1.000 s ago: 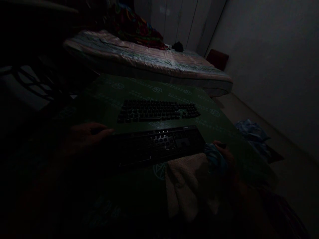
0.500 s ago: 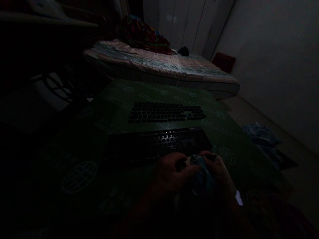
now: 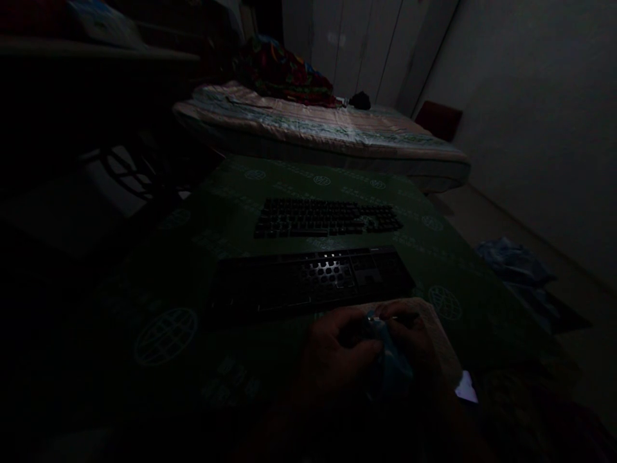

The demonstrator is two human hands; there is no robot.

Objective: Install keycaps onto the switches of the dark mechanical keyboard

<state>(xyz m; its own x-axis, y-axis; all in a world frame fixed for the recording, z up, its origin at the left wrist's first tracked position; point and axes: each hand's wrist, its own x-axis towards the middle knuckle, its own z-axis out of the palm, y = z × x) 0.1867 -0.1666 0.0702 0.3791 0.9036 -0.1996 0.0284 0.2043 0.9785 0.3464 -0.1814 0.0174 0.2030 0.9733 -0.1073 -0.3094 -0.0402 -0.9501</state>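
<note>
Blue cloth held between left grip and right grip.

Through the dim head view I see the left hand and the right hand meet on a crumpled blue cloth, both gripping it near a tan cloth on the green table cover. Just past them I make out a black keyboard base, then dark keycaps in rows, and farther off a striped bed.
</note>
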